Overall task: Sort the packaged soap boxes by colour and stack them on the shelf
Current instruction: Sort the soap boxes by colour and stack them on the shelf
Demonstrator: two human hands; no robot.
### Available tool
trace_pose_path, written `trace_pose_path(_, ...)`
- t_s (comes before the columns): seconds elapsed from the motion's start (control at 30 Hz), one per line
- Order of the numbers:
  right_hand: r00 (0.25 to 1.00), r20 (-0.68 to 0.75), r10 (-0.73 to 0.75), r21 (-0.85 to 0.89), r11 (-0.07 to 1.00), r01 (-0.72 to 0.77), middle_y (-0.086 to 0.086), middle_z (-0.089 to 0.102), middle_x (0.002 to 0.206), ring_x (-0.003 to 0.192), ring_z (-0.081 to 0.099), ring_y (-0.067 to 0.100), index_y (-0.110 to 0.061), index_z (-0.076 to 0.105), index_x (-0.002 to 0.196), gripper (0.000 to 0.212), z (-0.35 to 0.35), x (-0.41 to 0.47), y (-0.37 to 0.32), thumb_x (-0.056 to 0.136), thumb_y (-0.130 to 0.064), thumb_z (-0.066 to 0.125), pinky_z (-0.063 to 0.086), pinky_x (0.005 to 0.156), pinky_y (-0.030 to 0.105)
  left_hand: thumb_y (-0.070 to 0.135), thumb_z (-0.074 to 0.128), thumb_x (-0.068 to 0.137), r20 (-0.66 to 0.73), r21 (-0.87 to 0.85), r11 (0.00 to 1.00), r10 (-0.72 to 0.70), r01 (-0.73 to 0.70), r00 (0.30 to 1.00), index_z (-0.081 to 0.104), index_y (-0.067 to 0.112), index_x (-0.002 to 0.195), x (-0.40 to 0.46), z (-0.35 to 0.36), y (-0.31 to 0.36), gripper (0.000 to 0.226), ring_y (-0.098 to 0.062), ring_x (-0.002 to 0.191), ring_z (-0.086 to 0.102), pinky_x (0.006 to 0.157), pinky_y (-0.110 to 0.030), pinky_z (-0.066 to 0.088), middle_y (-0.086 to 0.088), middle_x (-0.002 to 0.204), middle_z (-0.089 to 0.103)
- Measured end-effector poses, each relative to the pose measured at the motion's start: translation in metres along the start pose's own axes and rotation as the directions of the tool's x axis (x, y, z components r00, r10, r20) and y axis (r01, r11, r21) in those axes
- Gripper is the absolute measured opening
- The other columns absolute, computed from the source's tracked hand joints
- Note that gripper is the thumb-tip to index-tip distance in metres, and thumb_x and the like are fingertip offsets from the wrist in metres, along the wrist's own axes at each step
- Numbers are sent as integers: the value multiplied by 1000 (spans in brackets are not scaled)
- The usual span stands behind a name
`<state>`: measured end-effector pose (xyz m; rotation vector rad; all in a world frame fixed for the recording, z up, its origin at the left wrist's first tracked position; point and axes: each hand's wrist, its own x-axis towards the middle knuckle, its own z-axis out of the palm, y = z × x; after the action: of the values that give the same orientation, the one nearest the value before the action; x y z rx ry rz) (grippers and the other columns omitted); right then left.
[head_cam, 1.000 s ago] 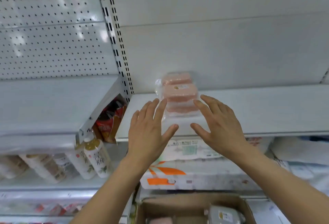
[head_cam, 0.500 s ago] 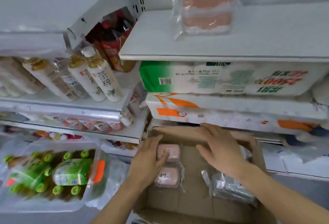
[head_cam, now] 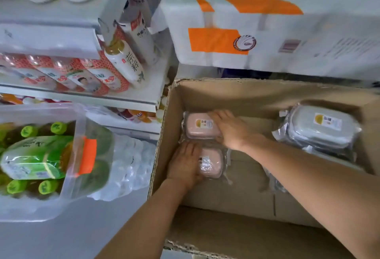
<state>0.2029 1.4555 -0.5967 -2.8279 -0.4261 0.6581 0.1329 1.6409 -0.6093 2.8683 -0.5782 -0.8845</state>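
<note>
Two pink soap boxes in clear wrap lie at the left end of an open cardboard carton. My left hand grips the near pink soap box by its left side. My right hand lies over the right side of the far pink soap box, fingers curled onto it. A stack of grey soap boxes in wrap sits at the carton's right end. The upper shelf with the pink stack is out of view.
Large white and orange wrapped packs sit on the shelf above the carton. Left of it are shelves of drink bottles and a shrink-wrapped pack of green-capped bottles on the grey floor.
My view has dropped from the upper shelf down to the carton. Both hands left the shelved pink stack, went down into the carton and closed on the two pink boxes.
</note>
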Motion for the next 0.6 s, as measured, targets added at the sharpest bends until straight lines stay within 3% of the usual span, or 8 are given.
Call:
trace_pose_path(0.17, 997, -8, 77, -107, 991, -78, 7, 28, 152, 138, 28, 27, -14, 13, 154, 90, 30, 28, -3, 86, -27, 70, 31, 109, 44, 24, 62, 91, -50, 168, 985, -32, 40, 998, 19, 18, 151, 9, 22, 3, 75, -23, 143, 23, 119, -41, 18, -4, 151, 29)
trace_pose_path(0.3, 994, -21, 104, -92, 990, -105, 7, 38, 141, 130, 33, 26, -16, 23, 150, 88, 26, 24, -7, 80, -34, 74, 35, 102, 43, 22, 66, 87, -74, 139, 990, -9, 20, 997, 28, 22, 146, 5, 17, 7, 70, -22, 136, 31, 113, -38, 23, -1, 145, 36)
trace_pose_path(0.47, 977, -80, 200, 111, 975, -190, 3, 44, 127, 119, 38, 26, -23, 35, 137, 78, -25, -28, -2, 74, -55, 69, 37, 94, 43, 38, 77, 77, -69, 8, 1000, -25, 25, 997, 31, 26, 142, -21, -12, 17, 81, -21, 128, 34, 103, -36, 33, 1, 138, 35)
trace_pose_path(0.6, 956, -131, 264, 268, 937, -222, 2, 45, 128, 121, 42, 26, -25, 36, 139, 80, -91, -87, 8, 71, -46, 73, 40, 97, 40, 48, 82, 68, -162, -96, 995, 8, -24, 987, 34, 27, 139, -60, -58, 29, 89, -20, 123, 30, 106, -34, 36, 3, 131, 32)
